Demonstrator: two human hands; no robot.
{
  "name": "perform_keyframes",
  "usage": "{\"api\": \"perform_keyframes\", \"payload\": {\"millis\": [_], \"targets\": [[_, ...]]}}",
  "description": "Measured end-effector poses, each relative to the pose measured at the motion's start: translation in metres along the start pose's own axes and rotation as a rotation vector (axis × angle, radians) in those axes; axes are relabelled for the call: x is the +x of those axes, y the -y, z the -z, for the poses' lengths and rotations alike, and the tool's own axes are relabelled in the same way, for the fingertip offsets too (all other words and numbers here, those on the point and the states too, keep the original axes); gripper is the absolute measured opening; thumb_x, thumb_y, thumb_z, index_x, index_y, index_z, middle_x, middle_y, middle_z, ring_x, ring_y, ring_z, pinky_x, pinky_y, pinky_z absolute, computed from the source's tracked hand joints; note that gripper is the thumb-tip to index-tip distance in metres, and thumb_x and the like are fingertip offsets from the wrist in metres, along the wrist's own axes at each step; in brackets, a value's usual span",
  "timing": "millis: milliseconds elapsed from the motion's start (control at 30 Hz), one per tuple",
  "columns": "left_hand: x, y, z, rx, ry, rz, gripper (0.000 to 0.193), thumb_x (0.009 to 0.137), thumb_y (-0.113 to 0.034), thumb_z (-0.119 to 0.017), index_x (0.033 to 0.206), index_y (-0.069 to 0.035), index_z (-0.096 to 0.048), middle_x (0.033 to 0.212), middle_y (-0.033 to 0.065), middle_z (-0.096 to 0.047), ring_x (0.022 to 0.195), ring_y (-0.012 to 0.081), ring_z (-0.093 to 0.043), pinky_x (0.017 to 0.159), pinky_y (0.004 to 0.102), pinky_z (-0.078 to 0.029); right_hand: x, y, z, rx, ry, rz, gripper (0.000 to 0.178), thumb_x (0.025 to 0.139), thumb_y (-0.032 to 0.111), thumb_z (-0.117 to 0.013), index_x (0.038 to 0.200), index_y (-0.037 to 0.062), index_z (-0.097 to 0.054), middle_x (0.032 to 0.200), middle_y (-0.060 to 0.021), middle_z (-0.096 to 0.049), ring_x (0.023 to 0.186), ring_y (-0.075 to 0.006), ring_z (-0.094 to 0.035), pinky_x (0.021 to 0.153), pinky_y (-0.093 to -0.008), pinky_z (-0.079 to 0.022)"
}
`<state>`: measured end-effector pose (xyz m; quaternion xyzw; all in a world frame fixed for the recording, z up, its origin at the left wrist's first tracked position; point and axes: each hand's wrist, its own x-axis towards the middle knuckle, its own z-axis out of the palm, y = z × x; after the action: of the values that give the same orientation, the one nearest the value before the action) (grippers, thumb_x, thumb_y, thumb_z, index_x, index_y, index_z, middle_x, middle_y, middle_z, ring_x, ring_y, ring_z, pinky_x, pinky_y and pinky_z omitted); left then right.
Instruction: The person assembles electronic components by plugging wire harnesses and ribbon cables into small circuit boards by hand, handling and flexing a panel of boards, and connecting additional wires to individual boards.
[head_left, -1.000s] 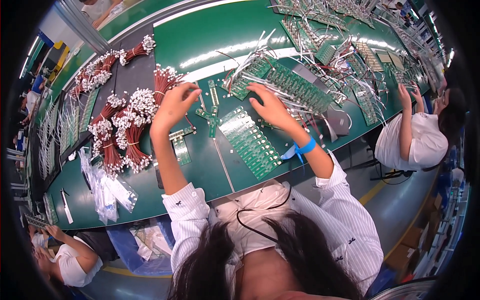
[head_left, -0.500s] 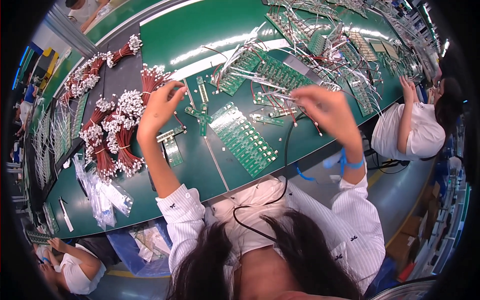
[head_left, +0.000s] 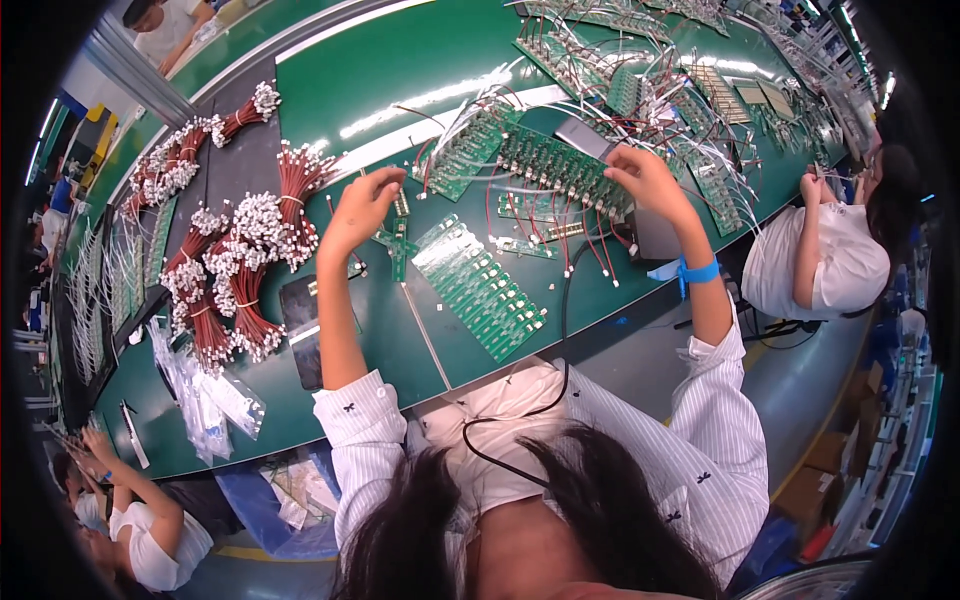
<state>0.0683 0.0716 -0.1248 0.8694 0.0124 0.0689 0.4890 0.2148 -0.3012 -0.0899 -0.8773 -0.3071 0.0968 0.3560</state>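
Note:
My right hand [head_left: 648, 184] pinches the right end of a green circuit board panel [head_left: 560, 168], which lies at a slant with wires trailing from it. My left hand [head_left: 364, 210] hovers with curled fingers just above a small narrow circuit board [head_left: 401, 207]; whether anything is between the fingertips is hidden. Small boards lie crossed [head_left: 398, 248] below those fingers. Between my hands a pale green panel of joined boards [head_left: 480, 290] rests flat on the green table. Narrow wired board strips [head_left: 540, 208] lie beneath the slanted panel.
Bundles of red wires with white connectors [head_left: 245, 245] are heaped at the left, above plastic bags [head_left: 205, 400]. Wired boards [head_left: 690, 120] pile up at the far right. A black cable [head_left: 568, 330] runs over the table edge. A co-worker [head_left: 825, 250] sits at the right.
My right hand has moved up and closed on the panel's right end; the panel has shifted toward me. My left hand has moved right, over the small boards.

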Motion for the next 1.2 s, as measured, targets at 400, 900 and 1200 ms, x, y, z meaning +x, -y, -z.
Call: {"api": "perform_keyframes", "payload": {"millis": [400, 900, 1200], "targets": [[0.025, 0.026, -0.037, -0.127, -0.115, 0.108, 0.04, 0.087, -0.003, -0.043, 0.126, 0.003, -0.039, 0.119, 0.012, -0.05, 0.104, 0.0165, -0.05, 0.09, 0.0257, -0.039, -0.027, 0.014, 0.044, 0.79, -0.315, -0.073, 0.021, 0.084, 0.017, -0.058, 0.095, -0.001, -0.057, 0.082, 0.0004, -0.059, 0.076, -0.0056, -0.052, 0.068, -0.0189, -0.038], [0.065, 0.001, -0.107, 0.445, -0.401, -0.195, 0.071, 0.062, -0.024, -0.075, 0.117, 0.009, -0.043, 0.129, 0.0179, -0.037, 0.102, 0.0359, -0.041, 0.092, 0.0386, -0.035, -0.1, 0.023, 0.079, 0.912, -0.721, -0.065, 0.032, 0.088, 0.013, -0.051, 0.115, -0.0029, -0.047, 0.101, -0.0095, -0.057, 0.082, -0.0135, -0.059, 0.066, -0.026, -0.05], [0.116, -0.007, -0.138, 0.403, -0.371, -0.191, 0.075, 0.065, -0.022, -0.073, 0.121, 0.011, -0.036, 0.129, 0.0224, -0.036, 0.106, 0.0369, -0.04, 0.095, 0.0398, -0.034, -0.131, -0.002, 0.086, 1.145, -0.755, -0.091, 0.029, 0.088, 0.004, -0.045, 0.116, -0.0048, -0.044, 0.103, -0.014, -0.055, 0.09, -0.0203, -0.058, 0.075, -0.0336, -0.05]]}}
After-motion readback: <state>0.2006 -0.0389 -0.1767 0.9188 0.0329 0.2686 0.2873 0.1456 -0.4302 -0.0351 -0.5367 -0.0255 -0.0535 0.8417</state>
